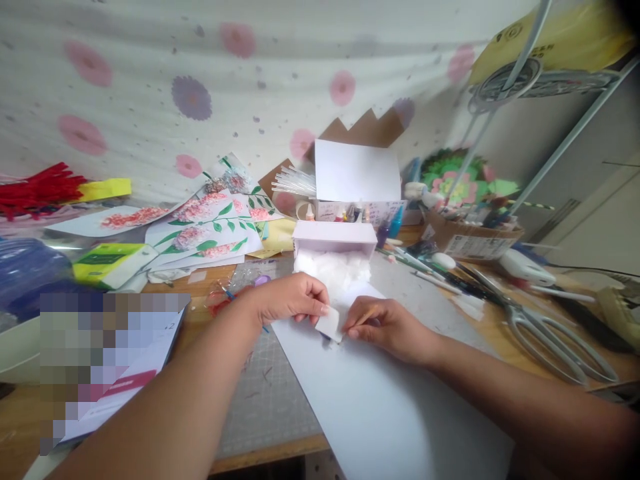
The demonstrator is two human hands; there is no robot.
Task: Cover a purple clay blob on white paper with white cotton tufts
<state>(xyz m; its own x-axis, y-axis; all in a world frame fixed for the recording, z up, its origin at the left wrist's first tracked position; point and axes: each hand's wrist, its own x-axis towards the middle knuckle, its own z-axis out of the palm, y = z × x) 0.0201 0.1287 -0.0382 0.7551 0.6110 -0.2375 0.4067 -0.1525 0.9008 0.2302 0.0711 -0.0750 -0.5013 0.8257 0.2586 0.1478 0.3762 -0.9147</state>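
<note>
My left hand pinches a small white rectangular piece between thumb and fingers. Its lower edge is dark, and I cannot make out its material. Close by on the right, my right hand is closed around a thin wooden stick, its tip pointing down beside the white piece. Whether the tip touches the piece I cannot tell. Both hands are over a large white sheet laid on a grey cutting mat. Just beyond them stands an open white box with fluffy white filling.
Large scissors lie at right near a cardboard box of tools. Glue bottles stand behind the white box. Flower pictures lie back left, and a tablet-like screen, partly pixelated, is at left. A metal stand rises at upper right.
</note>
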